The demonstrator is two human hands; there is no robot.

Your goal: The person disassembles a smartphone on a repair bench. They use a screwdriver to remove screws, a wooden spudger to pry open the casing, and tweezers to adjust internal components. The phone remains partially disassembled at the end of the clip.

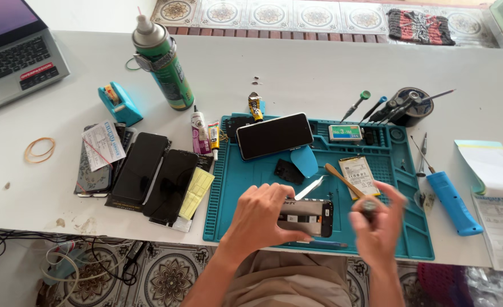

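Note:
An opened phone body (309, 217) lies near the front of a teal work mat (234, 187), its insides facing up. My left hand (261, 219) rests on its left end and holds it down. My right hand (376, 224), blurred, is closed around a small dark tool handle (368, 206) just right of the phone. Metal tweezers (310, 187) and a wooden-handled tool (344, 180) lie on the mat behind the phone. A phone battery (359, 175) sits further right, and a black phone screen (274, 135) leans at the mat's back.
Several dark phones (149, 170) are stacked left of the mat. A green spray can (163, 62), teal tape dispenser (119, 102) and glue tubes (200, 132) stand behind. A laptop (12, 57) is far left. A blue tool (453, 202), screwdriver holder (410, 105) and paper pad (493, 167) sit right.

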